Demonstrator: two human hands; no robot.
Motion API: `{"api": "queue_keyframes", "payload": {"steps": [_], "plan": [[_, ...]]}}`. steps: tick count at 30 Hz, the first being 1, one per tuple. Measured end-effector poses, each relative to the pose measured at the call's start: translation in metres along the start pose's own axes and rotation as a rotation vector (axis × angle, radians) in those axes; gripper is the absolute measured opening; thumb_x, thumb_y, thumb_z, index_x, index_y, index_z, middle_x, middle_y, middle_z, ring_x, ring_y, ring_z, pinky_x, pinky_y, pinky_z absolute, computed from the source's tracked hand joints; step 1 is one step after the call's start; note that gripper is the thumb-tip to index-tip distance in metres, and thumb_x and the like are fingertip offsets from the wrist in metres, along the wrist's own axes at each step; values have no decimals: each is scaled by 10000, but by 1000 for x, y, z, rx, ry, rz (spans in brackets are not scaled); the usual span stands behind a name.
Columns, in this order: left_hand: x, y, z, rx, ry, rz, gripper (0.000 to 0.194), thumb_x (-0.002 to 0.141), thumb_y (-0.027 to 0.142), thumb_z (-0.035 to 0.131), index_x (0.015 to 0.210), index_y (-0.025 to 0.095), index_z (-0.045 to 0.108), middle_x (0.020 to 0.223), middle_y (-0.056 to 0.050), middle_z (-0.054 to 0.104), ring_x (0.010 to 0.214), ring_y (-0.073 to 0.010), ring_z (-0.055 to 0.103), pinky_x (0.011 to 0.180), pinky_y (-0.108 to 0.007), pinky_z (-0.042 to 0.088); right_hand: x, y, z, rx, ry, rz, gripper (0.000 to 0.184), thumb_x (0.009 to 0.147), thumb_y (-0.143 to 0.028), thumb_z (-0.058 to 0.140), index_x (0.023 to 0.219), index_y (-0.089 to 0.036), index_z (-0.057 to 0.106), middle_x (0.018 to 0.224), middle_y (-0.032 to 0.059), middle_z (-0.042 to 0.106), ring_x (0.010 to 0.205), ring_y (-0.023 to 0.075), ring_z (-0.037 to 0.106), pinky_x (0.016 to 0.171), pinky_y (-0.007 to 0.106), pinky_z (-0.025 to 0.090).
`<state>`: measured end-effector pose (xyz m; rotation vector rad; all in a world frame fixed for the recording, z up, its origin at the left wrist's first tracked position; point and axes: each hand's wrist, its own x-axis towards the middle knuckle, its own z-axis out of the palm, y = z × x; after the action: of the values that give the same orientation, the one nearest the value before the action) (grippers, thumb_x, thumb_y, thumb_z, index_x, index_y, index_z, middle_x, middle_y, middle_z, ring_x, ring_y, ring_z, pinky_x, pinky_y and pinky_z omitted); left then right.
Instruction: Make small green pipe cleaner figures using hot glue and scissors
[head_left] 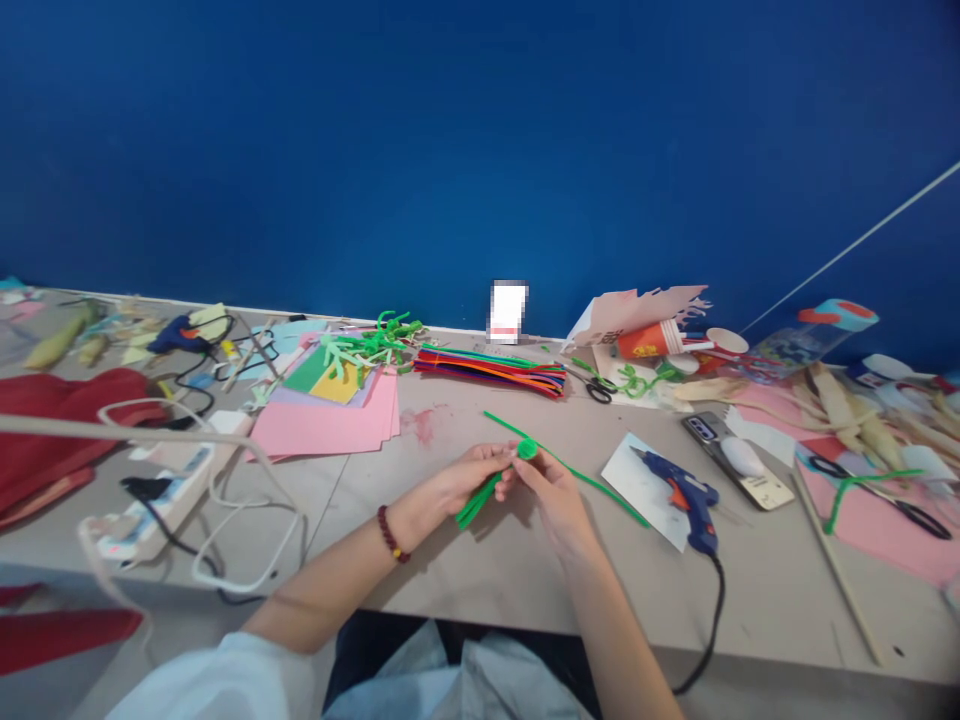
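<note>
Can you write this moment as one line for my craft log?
left hand: holds green fuzzy pipe cleaner | right hand: pinches its round coil | nearby: blue hot glue gun

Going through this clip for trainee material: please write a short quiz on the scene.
1. Which wrist wears the dark red beaded bracelet: that of the left hand or the right hand?
2. True or false: the blue hot glue gun rests on a white card.
3. What colour is the pipe cleaner coiled between the hands?

Key:
1. Left hand
2. True
3. Green
</note>
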<state>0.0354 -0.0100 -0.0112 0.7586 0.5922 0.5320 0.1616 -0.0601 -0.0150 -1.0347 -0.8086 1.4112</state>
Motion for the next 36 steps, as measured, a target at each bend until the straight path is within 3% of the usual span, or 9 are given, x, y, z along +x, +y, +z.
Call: {"api": "queue_keyframes", "payload": {"steps": [2, 6, 12, 16, 20, 25, 31, 34, 36], "plan": [[-1, 0, 1, 14, 4, 2, 309, 708, 391, 683, 670, 130, 521, 475, 51, 457, 352, -27, 376, 370, -170, 284, -1, 0, 1, 3, -26, 5, 242, 726, -398, 661, 808, -176, 614, 593, -4, 623, 530, 164, 593, 588, 328, 497], [-5, 6, 4, 73, -16, 25, 304, 705, 396, 682, 718, 120, 555, 507, 55, 464, 345, -12, 343, 355, -164, 277, 2, 6, -4, -9, 52, -12, 232, 705, -386, 677, 790, -172, 641, 601, 4, 625, 594, 172, 601, 628, 320, 488], [-6, 9, 6, 246, 101, 95, 386, 656, 470, 691, 665, 115, 539, 523, 62, 450, 344, -4, 322, 316, -161, 235, 7, 12, -9, 45, 134, -54, 157, 645, -297, 733, 742, -183, 687, 803, 17, 672, 700, 137, 562, 687, 268, 451], [-4, 7, 5, 229, 127, 104, 378, 659, 472, 682, 662, 128, 525, 508, 74, 428, 344, -3, 287, 306, -158, 186, 6, 8, -9, 61, 87, -40, 330, 669, -278, 721, 990, -236, 657, 883, 2, 657, 727, 129, 557, 688, 262, 452], [-5, 10, 4, 205, 125, 41, 368, 627, 446, 711, 654, 123, 538, 512, 68, 424, 371, -6, 271, 313, -152, 172, 3, 3, -10, -37, 62, -154, 485, 707, -239, 690, 1170, -281, 550, 1064, 17, 618, 865, 136, 566, 767, 265, 450], [-8, 12, 2, 208, 89, 2, 348, 621, 423, 714, 679, 112, 569, 530, 52, 455, 390, -15, 311, 330, -155, 207, 3, 2, -12, -138, 60, -215, 476, 729, -255, 666, 1178, -247, 508, 918, 19, 628, 808, 147, 587, 735, 285, 464], [-8, 13, -1, 392, 96, 50, 333, 697, 429, 652, 662, 103, 587, 547, 27, 503, 390, -36, 412, 376, -181, 304, 4, 3, -12, -174, 88, -216, 509, 717, -261, 680, 1188, -242, 487, 870, 8, 620, 775, 147, 585, 704, 282, 466], [-7, 12, -4, 282, 52, 30, 326, 705, 419, 656, 675, 101, 588, 525, 35, 485, 391, -35, 405, 385, -178, 303, 4, 2, -12, -117, 95, -156, 447, 683, -277, 712, 1103, -229, 568, 882, 15, 640, 762, 149, 583, 737, 299, 463], [-7, 11, -6, 164, -17, 5, 303, 698, 391, 675, 707, 99, 591, 511, 41, 474, 380, -33, 380, 383, -179, 298, 3, 1, -12, -63, 44, -75, 301, 691, -311, 704, 964, -202, 640, 833, 26, 658, 749, 161, 593, 770, 329, 460]]}}
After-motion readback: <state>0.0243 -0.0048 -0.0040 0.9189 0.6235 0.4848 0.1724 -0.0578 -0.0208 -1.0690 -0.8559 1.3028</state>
